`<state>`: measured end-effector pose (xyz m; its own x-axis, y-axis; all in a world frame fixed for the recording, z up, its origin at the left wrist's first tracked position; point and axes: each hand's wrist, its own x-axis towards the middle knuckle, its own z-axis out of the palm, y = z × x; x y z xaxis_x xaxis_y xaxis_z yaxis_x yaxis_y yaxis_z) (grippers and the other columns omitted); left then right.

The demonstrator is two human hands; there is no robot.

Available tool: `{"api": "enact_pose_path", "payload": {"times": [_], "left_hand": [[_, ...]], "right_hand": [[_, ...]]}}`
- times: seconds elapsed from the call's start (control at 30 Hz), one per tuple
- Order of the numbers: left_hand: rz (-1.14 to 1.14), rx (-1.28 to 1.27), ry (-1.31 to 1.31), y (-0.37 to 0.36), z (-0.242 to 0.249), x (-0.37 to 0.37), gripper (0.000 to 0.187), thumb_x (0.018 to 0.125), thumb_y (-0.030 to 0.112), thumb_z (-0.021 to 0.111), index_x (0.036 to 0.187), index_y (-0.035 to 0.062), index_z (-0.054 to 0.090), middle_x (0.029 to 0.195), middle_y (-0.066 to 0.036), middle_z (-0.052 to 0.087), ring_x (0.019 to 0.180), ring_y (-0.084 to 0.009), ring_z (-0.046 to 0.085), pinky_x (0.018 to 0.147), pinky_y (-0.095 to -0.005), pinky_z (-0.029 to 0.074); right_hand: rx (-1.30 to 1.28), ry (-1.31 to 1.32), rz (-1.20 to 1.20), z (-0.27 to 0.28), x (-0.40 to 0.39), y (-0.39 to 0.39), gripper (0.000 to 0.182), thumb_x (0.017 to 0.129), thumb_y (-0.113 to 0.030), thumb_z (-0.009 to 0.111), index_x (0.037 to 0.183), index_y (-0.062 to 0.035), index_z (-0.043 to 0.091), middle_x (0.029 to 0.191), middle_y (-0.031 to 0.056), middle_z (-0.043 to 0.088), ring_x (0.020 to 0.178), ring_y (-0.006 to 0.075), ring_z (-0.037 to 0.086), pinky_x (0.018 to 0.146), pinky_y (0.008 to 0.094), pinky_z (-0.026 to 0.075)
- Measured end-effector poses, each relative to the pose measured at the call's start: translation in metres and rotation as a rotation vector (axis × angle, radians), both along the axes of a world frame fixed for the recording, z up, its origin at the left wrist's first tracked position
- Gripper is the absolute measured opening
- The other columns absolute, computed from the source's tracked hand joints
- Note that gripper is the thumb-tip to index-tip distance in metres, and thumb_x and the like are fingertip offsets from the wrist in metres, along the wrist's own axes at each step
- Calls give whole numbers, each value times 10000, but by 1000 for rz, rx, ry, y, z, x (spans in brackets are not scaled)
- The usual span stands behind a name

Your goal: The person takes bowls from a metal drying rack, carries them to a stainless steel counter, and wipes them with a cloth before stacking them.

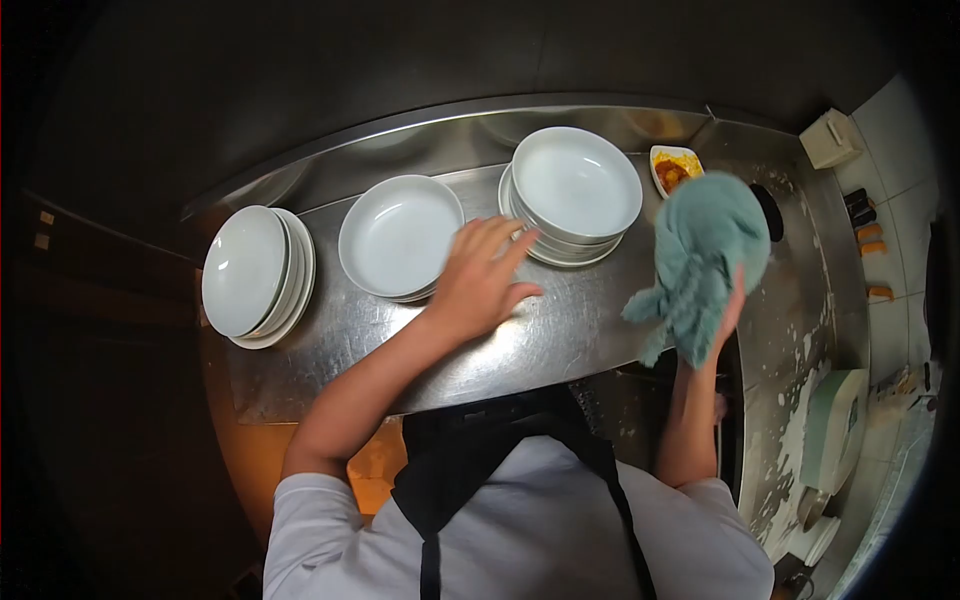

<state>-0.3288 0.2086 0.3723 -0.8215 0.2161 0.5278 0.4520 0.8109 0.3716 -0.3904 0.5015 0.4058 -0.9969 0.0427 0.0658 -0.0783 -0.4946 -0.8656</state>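
Note:
My left hand (pixel 483 275) hovers over the steel counter between two stacks, its fingers apart and nothing in them. Close to its fingertips is a tall stack of white bowls on plates (pixel 577 185). Just left of the hand stands a lower stack of white bowls (pixel 402 235), partly covered by it. At the right, my right hand (pixel 733 315) is closed on a green cloth (pixel 705 235), which is bunched over something round that it hides. Most of this hand's fingers are behind the cloth.
A stack of white plates (pixel 250 275) stands at the counter's left end. Behind the cloth is a small white dish (pixel 675 168) with orange food remains. A wet steel sink area (pixel 800 330) with a green-white container (pixel 835 428) lies right. A raised steel edge (pixel 440 137) runs behind.

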Motion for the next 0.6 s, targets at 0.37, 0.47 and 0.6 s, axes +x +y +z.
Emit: {"api": "enact_pose_path", "payload": {"times": [0.37,0.47,0.6], "left_hand": [[-37,-51,-16,63,-31,-82,154,859,236,703,801,99,661,736,-74,607,799,-268,623,833,-435,444],[-5,-44,10,69,-28,-80,121,843,200,703,783,103,663,717,-73,596,767,-262,608,739,-400,428],[51,-27,-2,73,-24,-76,94,827,174,699,777,99,670,708,-74,592,758,-258,596,729,-393,425]], "right_hand": [[1231,1176,634,-38,-179,-97,542,730,-161,741,1257,-86,639,1404,184,520,1324,367,469,1107,457,368],[1345,1125,741,-56,-196,-113,554,734,-169,746,1272,-124,625,1360,167,549,1316,360,476,1082,464,373],[1817,1104,529,-34,-190,-102,517,743,-161,744,1248,-154,634,1273,169,588,1287,316,507,1043,453,376]]}}
